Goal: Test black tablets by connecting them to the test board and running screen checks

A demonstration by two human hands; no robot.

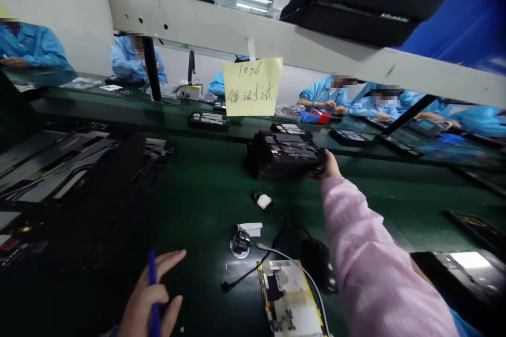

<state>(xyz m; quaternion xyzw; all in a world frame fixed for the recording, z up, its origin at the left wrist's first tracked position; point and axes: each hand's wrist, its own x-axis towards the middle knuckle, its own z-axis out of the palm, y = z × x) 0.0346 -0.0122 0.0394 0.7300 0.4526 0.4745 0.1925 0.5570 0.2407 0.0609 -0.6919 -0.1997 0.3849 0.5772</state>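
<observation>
My right hand (329,166), at the end of a stretched-out pink sleeve, grips the right end of a stack of black trays (272,166). Opened electronic devices (294,145) lie in its top tray; the fingers on its far side are hidden. At the lower left, my left hand (152,300) holds a blue pen (154,295) between its fingers, index finger and thumb pointing out over the green bench. Between my arms lies an opened tablet-like device (290,295) with yellow edges, a white cable (312,281) across it.
Black trays of device parts (59,163) fill the left. A small black device (240,241), white adapter (263,200) and black mouse (319,263) are mid-bench. A yellow note (253,87) hangs from the shelf beam (336,50). People in blue work beyond.
</observation>
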